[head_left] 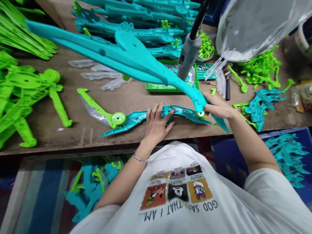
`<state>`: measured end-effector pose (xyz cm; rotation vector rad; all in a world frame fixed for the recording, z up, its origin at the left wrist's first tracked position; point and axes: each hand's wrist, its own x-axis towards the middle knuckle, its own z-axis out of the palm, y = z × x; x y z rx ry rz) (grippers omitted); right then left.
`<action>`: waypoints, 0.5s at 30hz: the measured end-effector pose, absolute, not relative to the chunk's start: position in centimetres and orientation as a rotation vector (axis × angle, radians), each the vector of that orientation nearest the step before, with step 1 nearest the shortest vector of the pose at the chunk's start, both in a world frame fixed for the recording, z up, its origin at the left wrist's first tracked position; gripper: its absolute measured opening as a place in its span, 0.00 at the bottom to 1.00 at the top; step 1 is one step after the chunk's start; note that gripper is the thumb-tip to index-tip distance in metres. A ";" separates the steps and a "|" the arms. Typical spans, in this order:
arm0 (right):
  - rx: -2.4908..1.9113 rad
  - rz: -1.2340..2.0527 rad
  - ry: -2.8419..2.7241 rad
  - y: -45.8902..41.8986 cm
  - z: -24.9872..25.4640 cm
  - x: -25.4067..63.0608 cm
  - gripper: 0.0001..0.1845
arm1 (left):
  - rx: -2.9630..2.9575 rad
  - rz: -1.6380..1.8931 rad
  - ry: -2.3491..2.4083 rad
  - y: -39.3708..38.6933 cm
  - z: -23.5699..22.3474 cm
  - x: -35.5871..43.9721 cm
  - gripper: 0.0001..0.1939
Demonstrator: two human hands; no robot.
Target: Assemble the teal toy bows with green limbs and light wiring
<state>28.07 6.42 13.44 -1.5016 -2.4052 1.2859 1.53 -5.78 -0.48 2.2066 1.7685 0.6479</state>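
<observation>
A curved teal plastic half-shell (136,118), shaped like a toy bow, lies open side up along the bench's near edge. My left hand (157,123) rests on its middle, fingers spread. At the shell's left end sits a lime-green arm with a round hub (118,119), and a clear plastic strip lies under that arm. Near the right end, my right hand (218,105) grips the narrow end of a long teal shell half (146,63). This piece rises tilted up to the left, above the bench. My right fingertips are partly hidden behind it.
An electric screwdriver (187,55) hangs over a green screw tray (148,87). Teal shells (136,14) are stacked at the back. Lime-green parts are piled left (24,81) and right (262,66). A blue crate (224,152) stands below, right.
</observation>
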 end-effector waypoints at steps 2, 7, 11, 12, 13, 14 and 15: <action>-1.510 1.299 -2.458 6.3 13.6 27.9 0.25 | 2.200 0.645 1.768 -5.8 -0.4 1.5 0.25; -1.755 1.105 -2.627 6.5 13.2 30.2 0.22 | 2.179 0.636 1.767 -5.8 0.0 1.6 0.25; -1.843 1.056 -2.587 6.6 12.1 31.7 0.17 | 2.193 0.622 1.754 -6.0 0.2 1.5 0.23; -1.833 1.036 -2.584 6.6 11.9 31.7 0.16 | 2.205 0.613 1.750 -6.1 0.2 1.5 0.23; -1.816 1.006 -2.585 6.6 11.6 31.7 0.16 | 2.220 0.604 1.748 -6.2 0.2 1.5 0.23; -1.792 0.974 -2.590 6.7 11.4 31.6 0.16 | 2.233 0.593 1.749 -6.3 0.2 1.5 0.23; -1.767 0.946 -2.596 6.8 11.3 31.5 0.16 | 2.244 0.580 1.749 -6.3 0.2 1.5 0.23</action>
